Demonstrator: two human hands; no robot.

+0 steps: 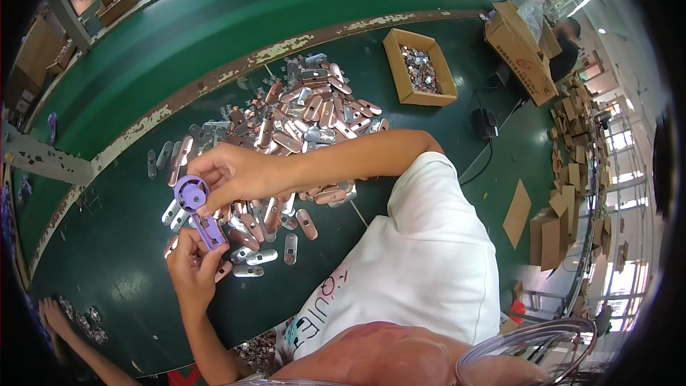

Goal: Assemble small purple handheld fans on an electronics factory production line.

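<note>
Over the left part of the green table I hold a purple plastic housing, with a round, ring-shaped head and a long hollow handle; it looks like a small hand-held fan's body. My left hand pinches the lower end of its handle. My right hand grips it near the round head, thumb on the front. Whether a small part is also in my fingers is hidden. Beneath and beyond my hands spreads a pile of shiny oval covers, pink and silver, each with a small dark opening.
A cardboard tray of small metal parts stands at the far right, near a large carton. Beyond the table's worn rim runs a green conveyor belt carrying purple parts. Another person's hand rests lower left; other people are farther off.
</note>
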